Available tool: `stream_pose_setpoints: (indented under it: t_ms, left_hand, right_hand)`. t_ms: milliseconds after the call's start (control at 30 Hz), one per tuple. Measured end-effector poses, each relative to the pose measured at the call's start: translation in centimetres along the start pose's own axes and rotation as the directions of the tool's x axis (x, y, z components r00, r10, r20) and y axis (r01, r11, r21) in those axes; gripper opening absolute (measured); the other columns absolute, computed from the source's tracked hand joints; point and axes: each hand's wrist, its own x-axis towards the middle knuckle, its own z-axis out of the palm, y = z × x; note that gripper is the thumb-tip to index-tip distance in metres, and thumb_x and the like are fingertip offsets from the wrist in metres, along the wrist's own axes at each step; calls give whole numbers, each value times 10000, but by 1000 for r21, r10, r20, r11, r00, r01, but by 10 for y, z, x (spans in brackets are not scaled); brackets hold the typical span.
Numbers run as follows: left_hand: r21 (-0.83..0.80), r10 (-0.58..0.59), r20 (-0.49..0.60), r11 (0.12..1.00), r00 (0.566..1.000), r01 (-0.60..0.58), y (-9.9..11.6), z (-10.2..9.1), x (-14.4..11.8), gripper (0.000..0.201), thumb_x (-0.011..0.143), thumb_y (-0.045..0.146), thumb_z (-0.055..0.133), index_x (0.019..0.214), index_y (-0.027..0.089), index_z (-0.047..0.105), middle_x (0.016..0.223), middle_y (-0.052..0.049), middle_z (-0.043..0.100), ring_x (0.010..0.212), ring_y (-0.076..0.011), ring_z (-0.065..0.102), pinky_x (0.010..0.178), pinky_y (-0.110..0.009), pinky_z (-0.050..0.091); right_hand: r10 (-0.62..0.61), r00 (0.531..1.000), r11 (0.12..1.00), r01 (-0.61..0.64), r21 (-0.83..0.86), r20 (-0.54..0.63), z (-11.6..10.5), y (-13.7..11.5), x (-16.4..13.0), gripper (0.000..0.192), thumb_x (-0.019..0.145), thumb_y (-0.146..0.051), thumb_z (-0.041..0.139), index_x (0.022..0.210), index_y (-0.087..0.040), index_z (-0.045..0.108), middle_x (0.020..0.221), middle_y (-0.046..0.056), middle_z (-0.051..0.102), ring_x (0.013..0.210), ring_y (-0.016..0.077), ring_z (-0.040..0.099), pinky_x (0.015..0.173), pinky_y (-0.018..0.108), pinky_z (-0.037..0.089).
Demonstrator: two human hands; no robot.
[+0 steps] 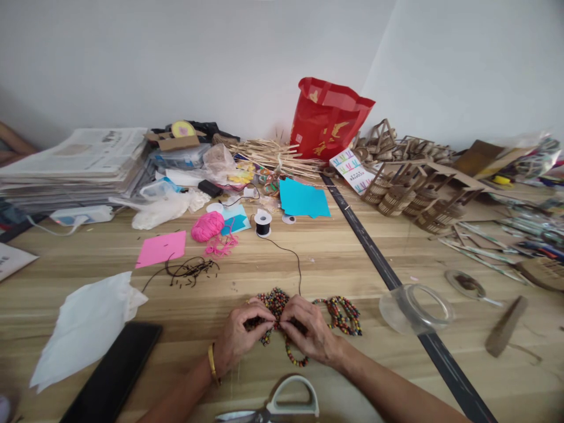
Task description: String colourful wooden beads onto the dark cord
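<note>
Plainly, beaded piece (pixel 282 311) lay on bench (pixel 352 258), pinched between left hand (pixel 240 341) and right hand (pixel 311 335), both grips clenched on beads; black cord (pixel 288 252) ran to spool (pixel 263 223) – tug judged likely to topple spool, slipped pinch to scatter beads

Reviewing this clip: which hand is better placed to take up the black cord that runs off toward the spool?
Probably the right hand. The black cord comes down from the spool to the beads just above that hand; the left hand sits farther over. Both rest on the beadwork.
</note>
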Motion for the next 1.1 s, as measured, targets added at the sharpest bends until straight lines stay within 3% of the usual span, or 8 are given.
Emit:
stream_pose_setpoints:
  t_ms: [1100]
  left_hand:
    - [11,13,27,1000,1000,-14,1,-1,0,83,778,119,671,718,161,709,694,-52,727,691,-181,657,730,-312,496]
  right_hand:
    - [-1,1000,1000,1,10,8,0,0,0,98,912,-173,502,843,-182,571,767,59,584,735,173,547,642,272,444]
